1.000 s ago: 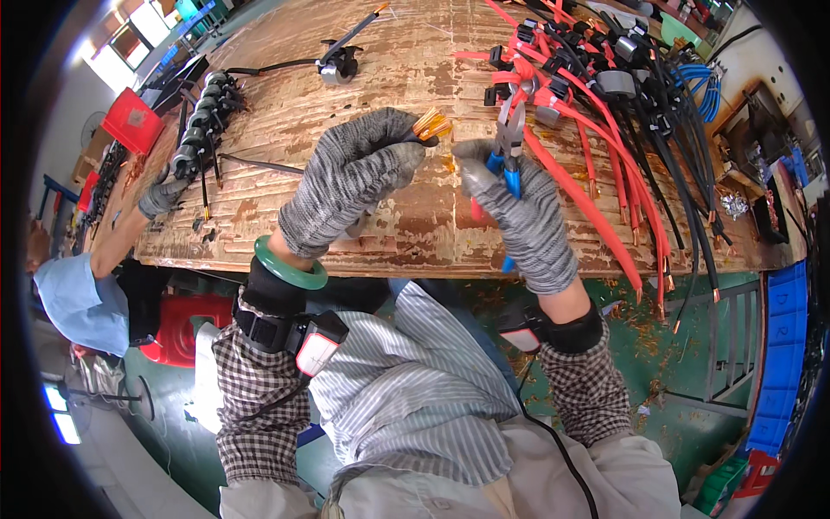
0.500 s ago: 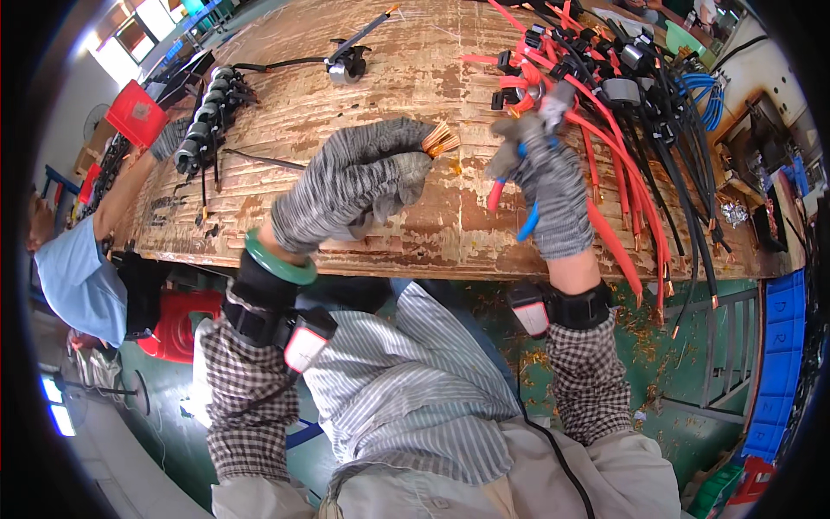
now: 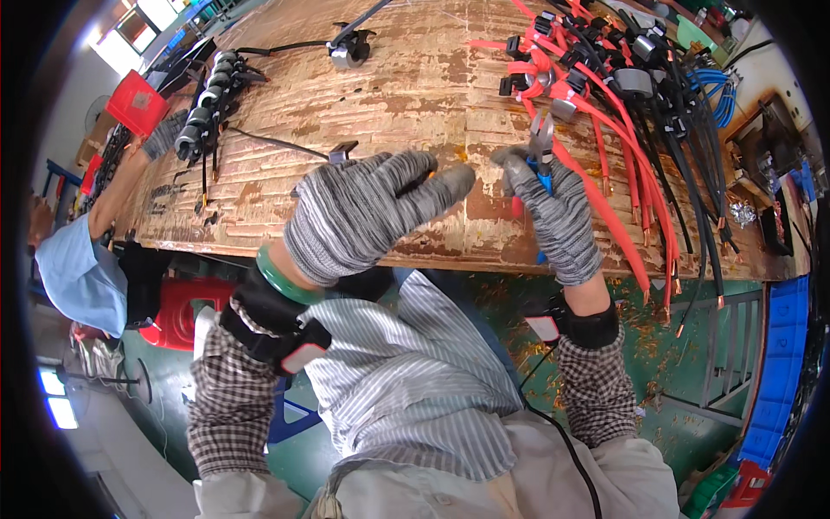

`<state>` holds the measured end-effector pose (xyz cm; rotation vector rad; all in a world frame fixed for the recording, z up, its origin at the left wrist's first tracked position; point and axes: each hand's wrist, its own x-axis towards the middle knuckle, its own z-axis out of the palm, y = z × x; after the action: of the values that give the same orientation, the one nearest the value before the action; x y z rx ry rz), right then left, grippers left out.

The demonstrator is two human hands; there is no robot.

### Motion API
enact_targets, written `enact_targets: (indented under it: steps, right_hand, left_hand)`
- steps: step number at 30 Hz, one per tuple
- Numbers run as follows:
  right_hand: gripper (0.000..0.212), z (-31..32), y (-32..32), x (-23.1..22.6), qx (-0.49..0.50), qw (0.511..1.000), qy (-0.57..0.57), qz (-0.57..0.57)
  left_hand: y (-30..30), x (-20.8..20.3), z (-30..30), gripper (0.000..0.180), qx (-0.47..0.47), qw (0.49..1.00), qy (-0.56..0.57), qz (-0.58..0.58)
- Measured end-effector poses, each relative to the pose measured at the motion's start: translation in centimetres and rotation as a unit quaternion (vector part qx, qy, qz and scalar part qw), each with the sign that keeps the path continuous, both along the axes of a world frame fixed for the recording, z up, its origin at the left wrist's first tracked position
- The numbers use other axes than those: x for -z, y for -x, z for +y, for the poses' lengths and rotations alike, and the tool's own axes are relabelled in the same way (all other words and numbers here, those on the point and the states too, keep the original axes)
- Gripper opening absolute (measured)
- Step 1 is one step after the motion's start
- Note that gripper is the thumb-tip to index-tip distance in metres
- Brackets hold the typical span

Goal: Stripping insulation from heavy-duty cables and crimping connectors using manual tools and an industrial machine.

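My left hand point(image 3: 359, 216), in a grey striped knit glove, hovers above the table's near part, back upward, fingers stretched to the right. A bit of copper wire point(image 3: 430, 176) shows between its fingers; the rest of what it holds is hidden under the glove. Just behind that hand is a small black-and-grey clamp piece point(image 3: 343, 151), beside the end of a thin black cable point(image 3: 277, 143). In my right hand point(image 3: 562, 216), also gloved, are pliers point(image 3: 542, 138) with metal jaws pointing away and blue on the handles. A red end point(image 3: 517, 208) shows beside this hand.
Red cables point(image 3: 609, 229) and black cables point(image 3: 692, 190) with clamps lie heaped at right, some overhanging the worn wooden table point(image 3: 415, 95). A row of grey rings point(image 3: 207, 108) on black cables lies at left, near another person's gloved hand point(image 3: 164, 134). Blue bins point(image 3: 774, 372) stand lower right.
The splayed copper strands at my left fingertips are now mostly covered as that hand turned back-up and its fingers stretched out. The pliers in my right hand now point away more plainly.
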<state>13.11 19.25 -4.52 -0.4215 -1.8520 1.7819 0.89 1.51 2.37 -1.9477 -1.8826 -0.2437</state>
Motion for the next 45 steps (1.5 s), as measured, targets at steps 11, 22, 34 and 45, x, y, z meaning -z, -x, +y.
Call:
enact_targets:
  steps: [11,22,34,45]
  right_hand:
    - [0.024,0.6,-0.6,1.6,0.035,0.999,0.029,0.029]
    - [0.040,-3.2,-3.3,0.3,0.042,0.836,-0.545,-0.033]
    - [0.052,-5.7,-3.0,-1.9,-0.040,0.724,-0.686,-0.059]
    - [0.054,-7.0,-0.5,-5.0,-0.116,0.632,-0.766,-0.003]
  left_hand:
    - [-0.2,0.8,-3.3,0.024,0.022,0.887,0.017,-0.461]
    - [-5.0,5.6,-7.3,0.024,-0.097,0.977,-0.183,-0.046]
    - [-6.4,9.7,-9.0,0.018,-0.121,0.925,-0.295,-0.207]
    - [-6.1,10.2,-10.9,0.026,-0.106,0.931,-0.263,-0.228]
